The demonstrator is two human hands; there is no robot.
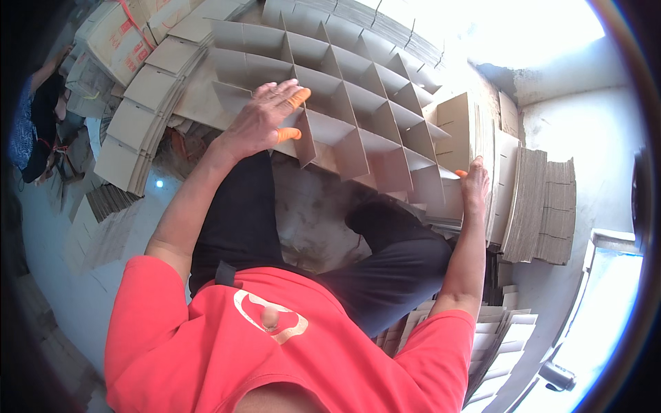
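An assembled grid of interlocked cardboard dividers (350,102) sits in front of me, its cells standing upright and open at the top. My left hand (265,117) is over its near left corner, fingers stretched and apart, with orange finger covers on the thumb and one finger. Whether it touches a divider strip is hard to tell. At the right, my right hand (475,184) closes on the near edge of a stack of cardboard strips (463,131), its thumb, also in an orange cover, on the grid side. How many strips it grips is hidden.
Slotted cardboard pieces (141,127) are layered along the left. Bundled stacks stand at the back (365,24) and right (540,206). More pieces (499,344) lie low at the right. A taped carton (113,45) is at the far left, near another person (41,124).
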